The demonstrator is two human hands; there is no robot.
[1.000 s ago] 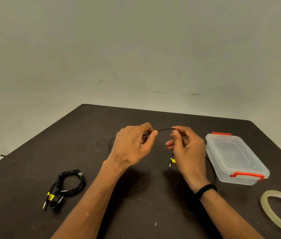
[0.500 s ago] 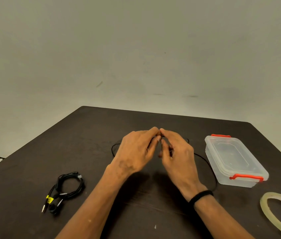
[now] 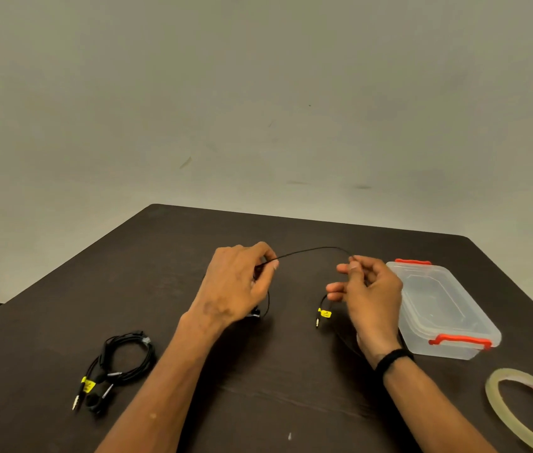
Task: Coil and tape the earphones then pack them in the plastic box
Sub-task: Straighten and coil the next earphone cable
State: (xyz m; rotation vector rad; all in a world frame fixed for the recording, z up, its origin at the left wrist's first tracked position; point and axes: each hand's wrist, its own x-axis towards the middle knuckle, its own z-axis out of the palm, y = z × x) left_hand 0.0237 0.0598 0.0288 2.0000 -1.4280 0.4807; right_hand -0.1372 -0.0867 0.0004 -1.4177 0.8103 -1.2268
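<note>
The black earphone cable (image 3: 310, 250) arcs above the dark table (image 3: 291, 403), its long axis running 9 to 3 o'clock between the two hands. The left hand (image 3: 237, 286) pinches one end at thumb and forefinger, its grip narrow on the wire. The right hand (image 3: 368, 289) pinches the other end, other fingers loosely spread; the yellow-tagged plug (image 3: 323, 313) dangles at its 7 o'clock. The closed plastic box (image 3: 445, 308) sits just beside the right hand at 3 o'clock, so that hand is nearer for packing.

Bare desk (image 3: 291, 230) lying open behind both hands; box (image 3: 448, 308) blocking right, tape (image 3: 500, 416) near right, coiled earphones (image 3: 121, 358) sitting left.
</note>
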